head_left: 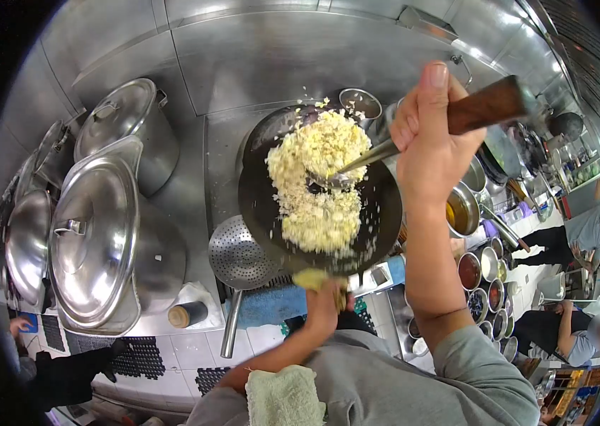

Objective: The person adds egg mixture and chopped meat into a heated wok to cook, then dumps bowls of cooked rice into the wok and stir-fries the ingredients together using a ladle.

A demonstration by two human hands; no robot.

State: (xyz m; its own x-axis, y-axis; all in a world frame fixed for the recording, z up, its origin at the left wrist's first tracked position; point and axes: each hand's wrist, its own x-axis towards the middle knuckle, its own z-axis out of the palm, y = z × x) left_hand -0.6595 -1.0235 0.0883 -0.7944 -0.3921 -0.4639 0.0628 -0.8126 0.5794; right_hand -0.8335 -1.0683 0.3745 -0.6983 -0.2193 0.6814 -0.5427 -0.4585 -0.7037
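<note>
My right hand point(431, 135) is closed round the wooden handle of a metal ladle point(371, 155), thumb on top. The ladle's bowl is down among pale yellow fried rice point(321, 153) in a dark wok point(261, 206). Rice is blurred by motion, and grains fly up at the wok's far edge. My left hand point(323, 305) is closed on a yellow-green cloth point(312, 279) at the wok's near edge. The wok's handle, if there is one, is hidden under the cloth.
A perforated strainer point(239, 255) lies left of the wok. Large lidded pots point(97, 241) stand further left, near a small bottle point(188, 314). Containers of ingredients point(470, 271) and a pot of oil point(461, 211) are at right. Other people point(587, 238) stand at far right and lower left.
</note>
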